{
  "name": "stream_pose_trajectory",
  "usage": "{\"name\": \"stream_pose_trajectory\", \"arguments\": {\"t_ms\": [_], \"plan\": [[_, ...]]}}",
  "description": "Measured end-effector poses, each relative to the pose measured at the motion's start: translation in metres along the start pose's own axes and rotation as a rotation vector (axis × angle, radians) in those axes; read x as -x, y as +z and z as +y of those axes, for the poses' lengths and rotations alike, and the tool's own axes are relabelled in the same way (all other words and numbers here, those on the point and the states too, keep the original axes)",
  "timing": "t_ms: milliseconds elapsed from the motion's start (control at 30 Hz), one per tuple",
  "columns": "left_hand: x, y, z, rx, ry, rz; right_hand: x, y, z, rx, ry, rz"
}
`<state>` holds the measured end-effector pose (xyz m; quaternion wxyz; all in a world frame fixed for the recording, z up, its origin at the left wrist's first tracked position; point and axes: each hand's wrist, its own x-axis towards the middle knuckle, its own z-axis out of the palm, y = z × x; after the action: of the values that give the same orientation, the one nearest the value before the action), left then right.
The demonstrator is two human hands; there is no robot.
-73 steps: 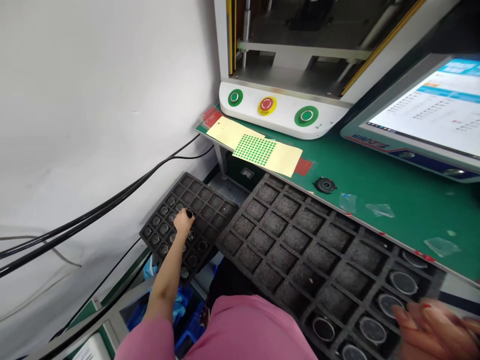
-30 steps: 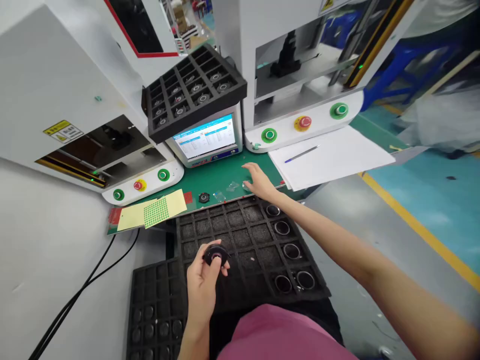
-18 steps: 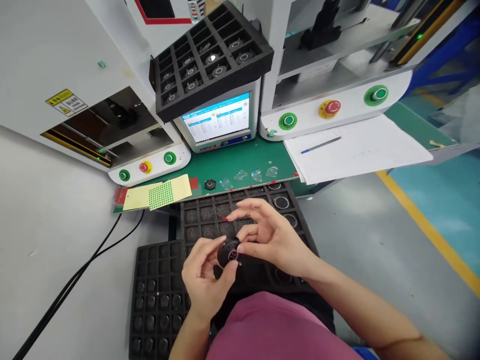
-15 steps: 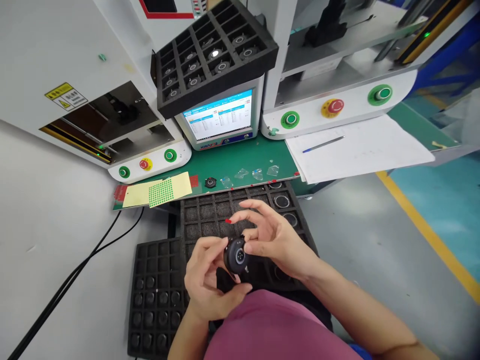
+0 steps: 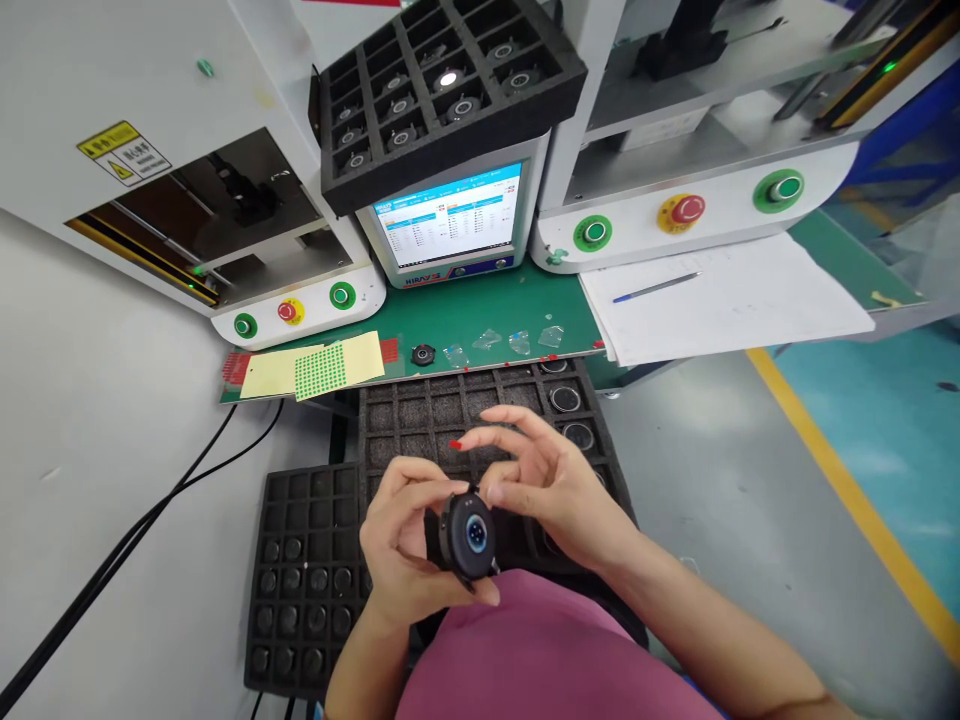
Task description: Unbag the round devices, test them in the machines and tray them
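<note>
A round black watch-like device [image 5: 471, 538] is gripped by its edges between the thumb and fingers of my left hand [image 5: 409, 545], its ringed back facing up. My right hand [image 5: 544, 480] is at the device's upper right edge, thumb and index finger pinched together; whatever they hold is too small to make out. A red piece sits on the tip of another right finger. Beneath both hands lies a black foam tray [image 5: 416, 412] with square compartments, some on its right side holding round parts.
A second foam tray [image 5: 300, 515] with round parts is at lower left. On the green bench [image 5: 465, 310] are a loose round part [image 5: 423, 355], clear film pieces, green-dot sheets [image 5: 320, 370] and papers with a pen [image 5: 656, 287]. Behind stand a monitor [image 5: 450, 225] and button-fronted machines.
The device has moved slightly down and tilted in my left hand. My right thumb has shifted from the device's face to its upper edge. The camera view has shifted slightly.
</note>
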<state>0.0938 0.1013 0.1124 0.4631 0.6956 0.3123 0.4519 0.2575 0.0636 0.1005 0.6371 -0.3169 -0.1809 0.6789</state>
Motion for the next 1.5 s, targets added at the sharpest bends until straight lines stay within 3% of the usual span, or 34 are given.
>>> {"name": "stream_pose_trajectory", "arguments": {"t_ms": [133,367,533,700,1500], "plan": [[0.004,0.001,0.005,0.054,-0.053,0.057,0.003,0.005,-0.004,0.081,-0.159,0.188],[0.004,0.008,0.009,0.128,-0.122,0.001,0.023,0.017,-0.009,0.183,-0.200,0.190],[0.007,0.006,0.006,0.110,-0.075,-0.037,0.030,0.023,-0.010,0.014,-0.072,0.033],[0.006,0.003,0.005,0.111,-0.020,-0.082,0.030,0.022,-0.010,-0.130,0.070,-0.044],[0.000,-0.003,0.007,-0.032,0.041,-0.098,0.033,0.021,-0.009,-0.146,0.175,0.001]]}}
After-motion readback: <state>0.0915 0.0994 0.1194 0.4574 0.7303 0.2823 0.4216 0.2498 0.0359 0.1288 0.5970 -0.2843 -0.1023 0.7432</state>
